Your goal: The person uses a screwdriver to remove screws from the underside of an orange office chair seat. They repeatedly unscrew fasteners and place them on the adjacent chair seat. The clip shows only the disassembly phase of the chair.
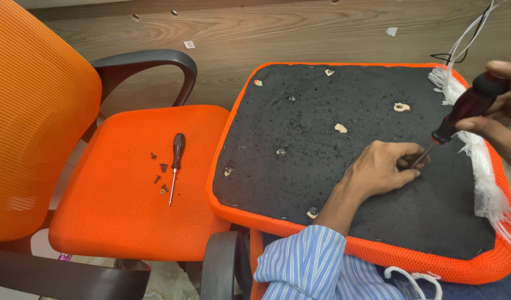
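Observation:
An upturned chair seat [300,183] with a black underside and orange mesh rim rests across my lap. My left hand [384,166] lies on the black underside, fingers pinched around the tip of a screwdriver [461,114]. My right hand [502,103] grips that screwdriver's dark red handle at the right edge of the view, the shaft slanting down-left to my left fingers. Several screw holes with pale torn patches dot the black surface.
An orange mesh office chair [133,189] with black armrests stands at left. On its seat lie a second screwdriver [176,164] and several loose screws [161,178]. White frayed fabric [489,183] hangs along the seat's right rim. Cables [466,33] run at top right.

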